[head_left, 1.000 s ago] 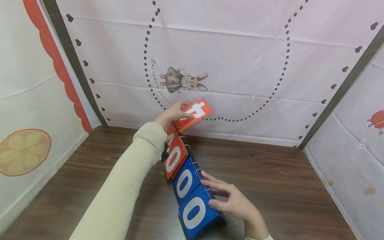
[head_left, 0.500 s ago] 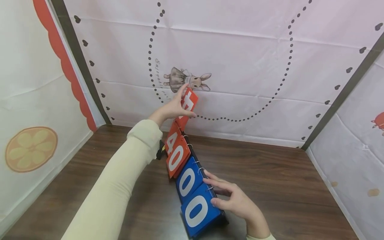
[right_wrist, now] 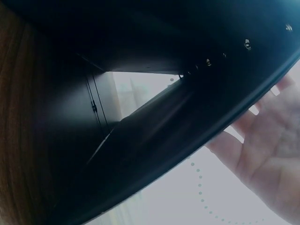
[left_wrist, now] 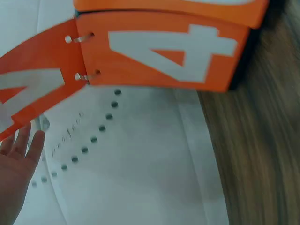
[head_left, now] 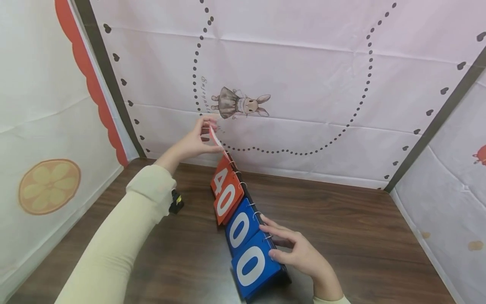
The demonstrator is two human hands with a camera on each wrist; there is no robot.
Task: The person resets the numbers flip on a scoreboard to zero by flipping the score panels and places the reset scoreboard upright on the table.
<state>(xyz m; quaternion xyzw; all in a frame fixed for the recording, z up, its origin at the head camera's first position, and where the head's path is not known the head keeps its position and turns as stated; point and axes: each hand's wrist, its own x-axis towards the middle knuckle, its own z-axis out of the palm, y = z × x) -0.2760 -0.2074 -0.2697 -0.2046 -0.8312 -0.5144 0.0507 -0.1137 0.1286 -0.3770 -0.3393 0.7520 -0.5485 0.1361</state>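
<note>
A flip scoreboard stands like a tent, its red number cards [head_left: 225, 198] reading 4 and 0 and its blue number cards [head_left: 252, 264] both showing 0. At its far end my left hand [head_left: 199, 137] touches a raised red card [head_left: 214, 136], seen nearly edge-on, with thumb and fingers spread beside it. The left wrist view shows that card's white 4 and straight fingers [left_wrist: 21, 145] at its edge. My right hand [head_left: 298, 253] rests its fingertips and thumb along the ringed top edge near the blue cards. From beneath, the right wrist view shows the dark inner panels [right_wrist: 154, 117], partly covering the fingers.
A small black and yellow object [head_left: 176, 202] shows on the wooden table [head_left: 341, 228] beside the left sleeve [head_left: 110, 236]. A printed cloth wall [head_left: 303, 93] with a rabbit picture rises right behind the scoreboard's far end. Cloth walls also flank both sides.
My left hand moved left, turning the raised red card from facing me to nearly edge-on. The black and yellow object came more into view. My right hand stayed on the scoreboard's top edge.
</note>
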